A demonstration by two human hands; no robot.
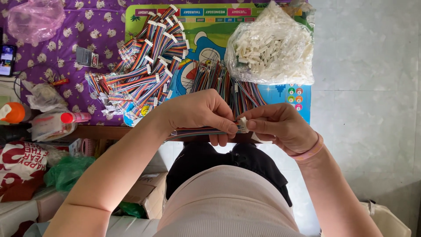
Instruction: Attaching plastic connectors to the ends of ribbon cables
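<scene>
Over the table edge (101, 131), left hand (199, 109) and right hand (280, 127) pinch one ribbon cable (197, 131)

Striped ribbon cable (199, 131) lies level, white connector (242, 125) at its end.

Bright, even daylight throughout; soft shadows only below the hands (245, 118). Mild glare on the clear plastic bag of white connectors (272, 46) above. Sharp focus, edges slightly stretched.

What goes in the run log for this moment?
left hand: grips ribbon cable | right hand: pinches white connector at cable end | bag of connectors: on table
</scene>
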